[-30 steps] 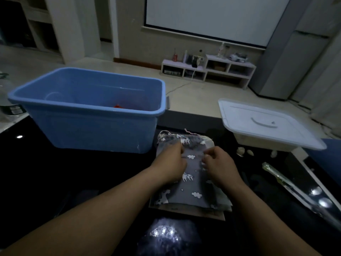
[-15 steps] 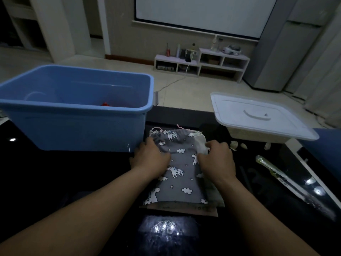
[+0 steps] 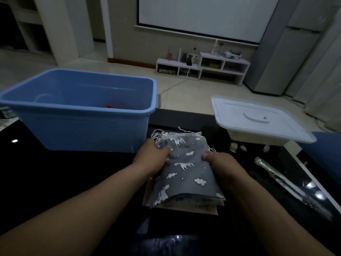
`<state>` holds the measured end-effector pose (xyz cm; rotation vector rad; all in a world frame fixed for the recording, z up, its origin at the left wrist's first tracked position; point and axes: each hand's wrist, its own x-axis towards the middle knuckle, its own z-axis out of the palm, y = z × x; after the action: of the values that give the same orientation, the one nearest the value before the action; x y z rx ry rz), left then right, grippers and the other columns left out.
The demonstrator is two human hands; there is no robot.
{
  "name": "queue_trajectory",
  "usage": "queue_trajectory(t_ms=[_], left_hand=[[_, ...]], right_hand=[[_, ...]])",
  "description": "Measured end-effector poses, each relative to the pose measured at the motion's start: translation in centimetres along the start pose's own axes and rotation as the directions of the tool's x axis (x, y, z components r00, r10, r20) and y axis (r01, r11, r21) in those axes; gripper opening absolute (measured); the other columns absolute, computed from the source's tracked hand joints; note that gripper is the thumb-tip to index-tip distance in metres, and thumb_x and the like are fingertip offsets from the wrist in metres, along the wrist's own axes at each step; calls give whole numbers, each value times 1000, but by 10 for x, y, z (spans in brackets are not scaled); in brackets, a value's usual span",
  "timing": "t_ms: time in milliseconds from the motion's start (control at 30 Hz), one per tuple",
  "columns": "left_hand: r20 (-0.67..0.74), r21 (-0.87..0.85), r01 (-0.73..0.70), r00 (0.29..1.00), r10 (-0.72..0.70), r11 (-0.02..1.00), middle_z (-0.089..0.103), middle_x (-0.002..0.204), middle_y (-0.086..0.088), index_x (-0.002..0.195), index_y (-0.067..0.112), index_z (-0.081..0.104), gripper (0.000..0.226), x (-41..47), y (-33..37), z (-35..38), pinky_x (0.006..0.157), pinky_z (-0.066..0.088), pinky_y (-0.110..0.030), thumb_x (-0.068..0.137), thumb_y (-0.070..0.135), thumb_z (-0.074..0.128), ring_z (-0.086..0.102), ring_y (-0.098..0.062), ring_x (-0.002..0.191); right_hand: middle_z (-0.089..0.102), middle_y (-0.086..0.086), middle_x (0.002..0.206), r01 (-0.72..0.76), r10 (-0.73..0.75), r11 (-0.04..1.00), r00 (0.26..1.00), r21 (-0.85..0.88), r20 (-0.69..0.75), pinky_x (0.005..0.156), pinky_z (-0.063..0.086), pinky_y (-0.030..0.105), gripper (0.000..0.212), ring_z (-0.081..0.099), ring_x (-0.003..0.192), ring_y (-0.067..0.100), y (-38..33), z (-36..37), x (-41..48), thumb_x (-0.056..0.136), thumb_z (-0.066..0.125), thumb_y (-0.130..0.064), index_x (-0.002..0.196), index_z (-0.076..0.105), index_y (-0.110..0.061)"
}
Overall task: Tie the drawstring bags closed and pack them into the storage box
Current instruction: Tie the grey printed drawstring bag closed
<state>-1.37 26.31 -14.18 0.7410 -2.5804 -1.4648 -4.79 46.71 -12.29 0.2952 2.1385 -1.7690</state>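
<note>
Bag [image 3: 186, 174]: grey, on a flat stack just right of the blue box [image 3: 77, 108], between both hands.
Left hand [image 3: 152, 158]: grips its upper left edge.
Right hand [image 3: 220, 164]: grips its right edge.

On the black bench [image 3: 55, 174] we see a clear-wrapped stick [image 3: 271, 170] at right and small pale shells [image 3: 234, 146] near it — beyond, a low white shelf unit [image 3: 203, 68] under a projection screen [image 3: 203, 15].

storage box [image 3: 79, 115] left, bags [image 3: 184, 174] centre, lidded tub [image 3: 258, 122] right
</note>
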Motion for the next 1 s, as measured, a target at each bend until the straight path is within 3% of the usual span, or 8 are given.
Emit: queue_trajectory(t_ms=[100,233,333,467,633,733,867,1000], left_hand=[[124,85,-32,992,22,996,65,99,-12,107,-6,63,59,-12,-7,0,58,42,-34,88,48,74,68,-26,86],[158,148,-11,987,-13,989,70,105,-15,113,4,63,56,-13,-13,4,56,37,-28,81,48,78,67,-27,95],[105,182,-13,994,-6,983,65,100,-7,102,12,57,41,-13,-9,6,58,35,-30,83,43,76,58,-21,83],[101,45,-15,995,11,999,60,65,-3,66,15,57,35,-9,-9,15,59,39,-29,88,35,75,53,-18,59],[157,-245,36,988,3,969,78,81,-14,83,6,78,15,3,-7,8,68,52,-32,94,13,70,68,-22,70],[187,-314,33,982,28,949,65,68,-12,69,11,64,25,2,0,5,62,43,-32,92,3,61,58,-23,64],[345,-540,219,938,-24,813,76,102,-25,106,5,76,31,2,5,8,86,52,-41,102,30,57,69,-32,89],[306,-576,194,952,-11,794,76,115,-13,105,21,82,33,8,4,14,107,51,-55,107,33,52,70,-34,112]], right_hand=[[77,19,105,-62,72,934,997,-352,15,73,53,29,16,70,80,23,7,-25,-13,97,64,-14,101,74,-1],[70,3,64,2,50,856,995,-517,85,50,46,18,26,60,51,10,17,-40,-18,97,71,-27,81,76,-8],[77,8,78,109,-88,917,994,-384,72,64,54,26,29,71,68,18,17,-26,-10,97,72,-34,89,80,-7],[81,9,93,59,-56,981,998,-187,22,97,59,49,49,78,90,29,15,-7,14,86,74,-54,97,81,-7],[80,15,100,-53,51,988,999,145,16,101,56,57,46,77,99,38,11,-3,33,92,71,-50,109,78,-7],[79,20,102,-25,17,971,999,239,34,96,59,53,29,76,97,37,9,-5,36,99,66,-30,110,78,-6],[77,23,106,51,-61,981,997,189,46,93,58,51,19,75,92,36,8,-6,32,98,63,-16,105,78,-8],[79,17,98,54,-73,971,995,231,71,73,57,35,21,74,75,26,7,0,24,98,65,-25,96,81,-12]])
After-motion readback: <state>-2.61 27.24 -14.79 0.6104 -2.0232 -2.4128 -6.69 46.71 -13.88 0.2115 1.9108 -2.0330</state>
